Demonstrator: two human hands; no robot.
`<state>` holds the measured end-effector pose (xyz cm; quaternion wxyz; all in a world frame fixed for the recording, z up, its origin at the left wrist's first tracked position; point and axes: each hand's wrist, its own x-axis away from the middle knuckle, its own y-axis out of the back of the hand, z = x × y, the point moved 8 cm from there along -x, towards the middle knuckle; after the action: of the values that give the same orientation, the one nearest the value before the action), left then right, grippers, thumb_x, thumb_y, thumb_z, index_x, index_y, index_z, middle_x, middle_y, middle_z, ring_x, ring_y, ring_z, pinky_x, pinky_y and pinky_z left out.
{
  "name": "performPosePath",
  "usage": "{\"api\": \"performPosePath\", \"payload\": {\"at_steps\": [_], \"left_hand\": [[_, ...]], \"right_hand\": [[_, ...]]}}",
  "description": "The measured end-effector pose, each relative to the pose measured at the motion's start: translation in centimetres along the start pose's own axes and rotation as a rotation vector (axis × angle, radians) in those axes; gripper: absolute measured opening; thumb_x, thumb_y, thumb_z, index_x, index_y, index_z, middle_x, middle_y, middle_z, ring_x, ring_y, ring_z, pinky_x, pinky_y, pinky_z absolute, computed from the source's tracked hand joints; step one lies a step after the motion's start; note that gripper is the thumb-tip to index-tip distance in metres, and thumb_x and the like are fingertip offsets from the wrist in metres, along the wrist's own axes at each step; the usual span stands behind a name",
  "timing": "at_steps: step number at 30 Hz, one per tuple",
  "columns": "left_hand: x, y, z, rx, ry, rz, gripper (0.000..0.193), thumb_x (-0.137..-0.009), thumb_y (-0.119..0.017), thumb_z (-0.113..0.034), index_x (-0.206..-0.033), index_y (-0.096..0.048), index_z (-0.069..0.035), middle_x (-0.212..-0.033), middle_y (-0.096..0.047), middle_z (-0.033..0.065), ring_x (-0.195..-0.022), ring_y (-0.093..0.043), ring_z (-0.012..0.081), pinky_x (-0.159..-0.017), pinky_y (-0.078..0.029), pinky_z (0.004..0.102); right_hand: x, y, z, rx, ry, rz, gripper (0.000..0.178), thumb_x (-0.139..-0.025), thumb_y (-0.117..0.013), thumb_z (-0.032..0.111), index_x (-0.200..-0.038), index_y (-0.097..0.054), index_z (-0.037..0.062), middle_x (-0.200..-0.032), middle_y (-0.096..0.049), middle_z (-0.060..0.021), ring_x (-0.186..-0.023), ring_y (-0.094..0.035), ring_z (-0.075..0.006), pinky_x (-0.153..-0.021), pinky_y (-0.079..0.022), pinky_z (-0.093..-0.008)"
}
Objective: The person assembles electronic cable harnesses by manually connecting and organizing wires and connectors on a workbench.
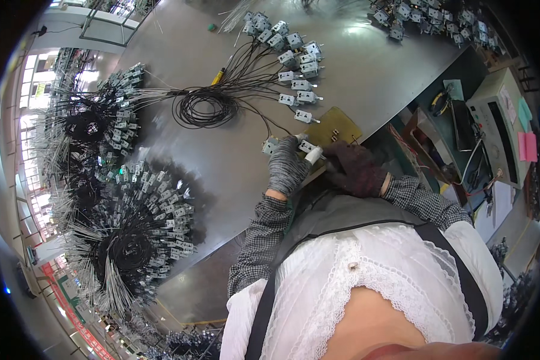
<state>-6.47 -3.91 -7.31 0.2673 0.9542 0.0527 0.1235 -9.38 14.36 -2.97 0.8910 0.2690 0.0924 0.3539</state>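
My left hand (287,166), in a grey knitted glove with a white finger cover, is closed on a small metal capillary thermostat (306,146). My right hand (358,170), in a dark red glove, is beside it, blurred, with its fingers partly hidden. Both hands are at the table's near edge, by a yellowish-brown plate (340,123) with small brass-coloured parts (335,134) on it. Another thermostat (270,144) sits against my left hand. Beyond it, a fan of several thermostats (306,85) is joined to a coil of thin black tubes (204,108).
Large coiled bundles of thermostats (177,210) crowd the table's left side. A yellow-handled tool (218,76) lies by the middle coil. More thermostats (429,18) are at the far right. On the right stand a beige instrument box (492,129) and an open drawer (423,141).
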Motion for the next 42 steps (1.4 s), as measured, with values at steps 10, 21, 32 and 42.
{"api": "performPosePath", "payload": {"at_steps": [10, 21, 32, 42], "left_hand": [[1.9, 1.4, -0.3, 0.388, -0.198, -0.338, 0.074, -0.085, -0.083, -0.008, -0.150, -0.048, -0.001, -0.143, -0.055, 0.0182, -0.131, -0.058, 0.0281, -0.109, -0.049, 0.0408], [1.9, 4.4, 1.7, 0.088, -0.177, -0.212, 0.063, -0.088, -0.079, -0.003, -0.146, -0.055, -0.003, -0.137, -0.062, 0.0196, -0.127, -0.062, 0.0311, -0.109, -0.051, 0.0424], [1.6, 3.4, -1.4, 0.228, -0.184, -0.039, 0.048, -0.097, -0.071, 0.000, -0.142, -0.054, 0.003, -0.130, -0.067, 0.0145, -0.120, -0.066, 0.0206, -0.106, -0.052, 0.0323], [0.4, 2.3, -1.0, 0.093, -0.037, 0.089, 0.041, -0.093, -0.078, -0.014, -0.130, -0.067, -0.001, -0.110, -0.074, 0.0162, -0.102, -0.073, 0.0269, -0.093, -0.057, 0.0374]], "right_hand": [[1.1, -3.6, -3.7, -1.550, -0.798, 0.197, 0.024, -0.108, -0.057, 0.033, -0.106, -0.062, 0.0094, -0.102, -0.072, -0.0064, -0.081, -0.070, -0.0177, -0.066, -0.055, -0.0294], [-2.3, -1.7, -1.1, -0.824, -0.303, 0.257, 0.035, -0.103, -0.063, 0.035, -0.123, -0.066, 0.0057, -0.102, -0.073, -0.0063, -0.093, -0.071, -0.0198, -0.084, -0.057, -0.0331], [-3.3, 1.1, -0.9, -0.425, -0.379, 0.160, 0.033, -0.104, -0.063, 0.028, -0.125, -0.067, 0.0035, -0.101, -0.072, -0.0136, -0.093, -0.073, -0.0238, -0.085, -0.057, -0.0383], [-2.3, -0.5, 2.6, 0.037, 0.065, 0.120, 0.033, -0.097, -0.072, 0.022, -0.125, -0.067, 0.0058, -0.101, -0.070, -0.0169, -0.093, -0.072, -0.0299, -0.083, -0.057, -0.0397]]}}
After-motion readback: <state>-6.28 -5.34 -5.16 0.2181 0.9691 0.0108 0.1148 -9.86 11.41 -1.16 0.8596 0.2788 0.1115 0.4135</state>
